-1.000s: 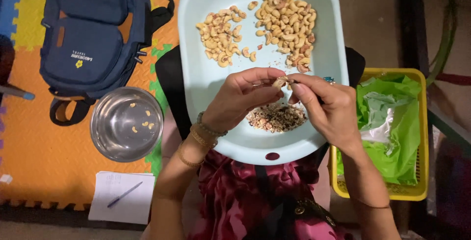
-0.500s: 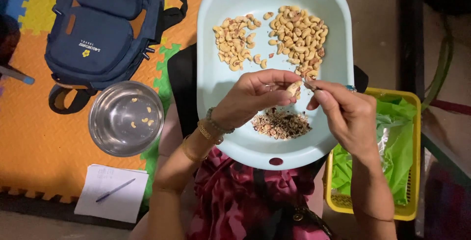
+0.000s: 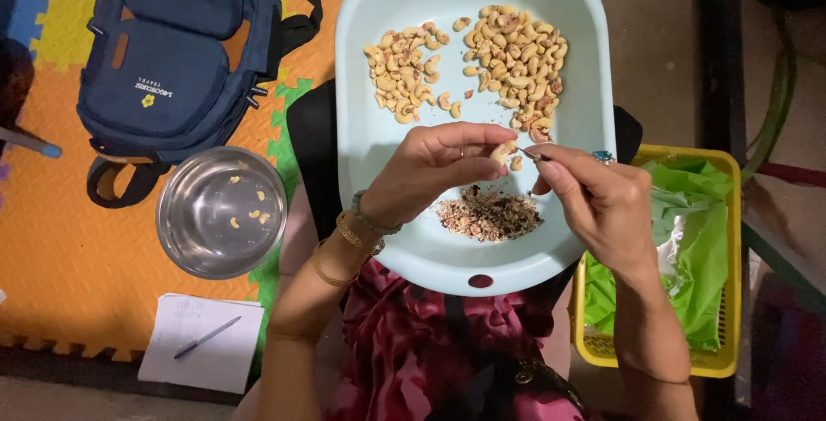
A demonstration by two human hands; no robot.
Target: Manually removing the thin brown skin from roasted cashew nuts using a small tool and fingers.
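Pinching a single cashew between thumb and fingertips, the left hand hovers over the middle of a pale blue oval tub that rests on the person's lap. At 3 o'clock from it the right hand is closed around a thin metal blade or pick, whose tip meets the nut; a ring with a blue stone sits on one finger. Beaded and gold bangles circle the left wrist.

Inside the tub, at 12 o'clock from the hands, lie two heaps: a smaller pile of pale cashews toward 11 o'clock and a larger, browner pile of cashews toward 1 o'clock. At 6 o'clock, just under the hands, is a mound of brown skins and scraps.

At 9 o'clock from the tub a steel bowl stands on the orange foam mat, holding a few nuts. A navy backpack lies at 10 o'clock. A paper sheet with a pen rests at 7 o'clock. At 4 o'clock a yellow basket holds a green plastic bag
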